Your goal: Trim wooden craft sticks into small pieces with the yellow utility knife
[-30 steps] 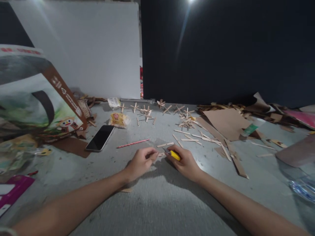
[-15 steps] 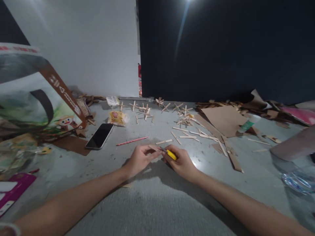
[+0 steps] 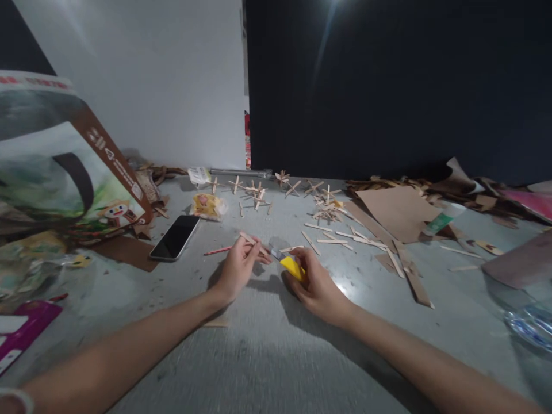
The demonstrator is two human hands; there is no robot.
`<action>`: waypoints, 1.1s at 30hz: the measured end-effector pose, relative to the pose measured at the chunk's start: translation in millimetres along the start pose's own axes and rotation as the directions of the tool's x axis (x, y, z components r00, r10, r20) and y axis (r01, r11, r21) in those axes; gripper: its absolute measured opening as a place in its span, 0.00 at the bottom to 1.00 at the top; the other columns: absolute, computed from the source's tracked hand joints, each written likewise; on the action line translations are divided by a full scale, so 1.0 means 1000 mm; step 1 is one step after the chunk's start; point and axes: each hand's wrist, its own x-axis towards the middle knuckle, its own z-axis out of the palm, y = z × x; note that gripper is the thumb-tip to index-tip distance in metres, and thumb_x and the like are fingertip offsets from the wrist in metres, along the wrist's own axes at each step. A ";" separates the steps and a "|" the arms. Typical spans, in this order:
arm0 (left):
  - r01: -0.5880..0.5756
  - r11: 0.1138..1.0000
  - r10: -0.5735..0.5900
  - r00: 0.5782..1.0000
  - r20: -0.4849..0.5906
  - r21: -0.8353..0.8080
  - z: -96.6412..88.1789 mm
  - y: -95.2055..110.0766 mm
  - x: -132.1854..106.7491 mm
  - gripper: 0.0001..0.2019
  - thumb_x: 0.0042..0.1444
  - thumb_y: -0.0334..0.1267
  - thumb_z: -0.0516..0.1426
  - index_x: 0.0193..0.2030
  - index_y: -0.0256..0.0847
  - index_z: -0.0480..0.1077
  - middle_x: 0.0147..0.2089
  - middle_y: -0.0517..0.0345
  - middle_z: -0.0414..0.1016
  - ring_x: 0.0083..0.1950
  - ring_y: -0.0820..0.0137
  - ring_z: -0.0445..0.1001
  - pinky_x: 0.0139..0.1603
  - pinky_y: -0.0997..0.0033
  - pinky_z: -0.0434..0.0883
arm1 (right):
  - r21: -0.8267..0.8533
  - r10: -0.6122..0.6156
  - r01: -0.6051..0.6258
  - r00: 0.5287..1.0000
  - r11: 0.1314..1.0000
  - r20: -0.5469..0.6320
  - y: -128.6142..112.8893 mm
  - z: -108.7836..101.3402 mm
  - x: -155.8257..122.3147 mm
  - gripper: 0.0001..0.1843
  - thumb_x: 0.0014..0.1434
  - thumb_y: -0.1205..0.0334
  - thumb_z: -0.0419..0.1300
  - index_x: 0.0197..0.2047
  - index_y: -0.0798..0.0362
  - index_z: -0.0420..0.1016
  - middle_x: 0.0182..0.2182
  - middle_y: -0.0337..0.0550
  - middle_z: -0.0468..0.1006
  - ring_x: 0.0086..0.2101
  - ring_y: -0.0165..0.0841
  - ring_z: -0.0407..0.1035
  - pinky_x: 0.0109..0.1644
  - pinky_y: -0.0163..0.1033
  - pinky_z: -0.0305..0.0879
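My left hand (image 3: 238, 264) pinches a flat wooden craft stick (image 3: 253, 242), which slants down to the right across the fingertips. In my right hand (image 3: 317, 284) is a yellow utility knife (image 3: 293, 268), its blade pointing up and left toward the stick. A small gap shows between the blade tip and the left fingers. Behind my left hand lies a pink striped pencil-like rod (image 3: 218, 250), partly covered. Loose craft sticks (image 3: 332, 241) are scattered beyond my right hand, one of them just behind the knife.
Crossed stick pieces (image 3: 259, 192) stand along the back. A phone (image 3: 175, 238) and a yellow packet (image 3: 207, 207) lie to the left, beside a large printed bag (image 3: 116, 172). Cardboard (image 3: 394, 213), a green-and-white tube (image 3: 445, 218) and a clear glass object (image 3: 532, 325) are on the right.
My hands have moved apart. The left one has shifted left with the stick, now tilted up at its far end, and the knife blade has come away from it.
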 end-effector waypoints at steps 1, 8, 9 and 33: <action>0.009 1.000 -0.009 1.000 0.005 0.006 -0.001 0.000 0.000 0.24 0.61 0.62 0.61 0.45 0.42 0.65 0.33 0.55 0.82 0.33 0.65 0.84 0.42 0.61 0.81 | 0.008 -0.022 0.022 1.000 1.000 -0.007 0.000 0.000 -0.001 0.15 0.70 0.59 0.57 0.58 0.49 0.63 0.40 0.47 0.79 0.34 0.37 0.74 0.39 0.39 0.72; 0.023 1.000 -0.023 0.999 0.036 0.010 -0.001 -0.002 -0.005 0.21 0.60 0.56 0.64 0.46 0.42 0.64 0.33 0.57 0.82 0.36 0.65 0.84 0.44 0.62 0.80 | -0.042 -0.141 0.140 0.990 0.989 -0.030 0.002 -0.001 -0.005 0.18 0.76 0.62 0.51 0.65 0.47 0.69 0.49 0.51 0.83 0.45 0.38 0.81 0.48 0.39 0.77; 0.022 1.000 -0.022 0.999 0.033 0.012 0.000 -0.002 -0.005 0.21 0.60 0.55 0.64 0.46 0.42 0.64 0.33 0.57 0.82 0.35 0.66 0.84 0.44 0.62 0.80 | -0.059 -0.162 0.160 0.986 0.985 -0.038 0.003 0.000 -0.006 0.19 0.76 0.62 0.50 0.66 0.48 0.69 0.47 0.50 0.83 0.43 0.38 0.81 0.46 0.38 0.77; 0.048 0.989 -0.058 0.996 0.068 0.142 0.005 0.008 -0.012 0.14 0.58 0.40 0.61 0.50 0.39 0.69 0.31 0.58 0.81 0.32 0.66 0.81 0.37 0.69 0.75 | -0.114 -0.196 0.195 0.981 0.974 -0.001 0.002 0.001 -0.007 0.24 0.76 0.63 0.50 0.72 0.49 0.68 0.35 0.45 0.77 0.32 0.33 0.76 0.40 0.35 0.77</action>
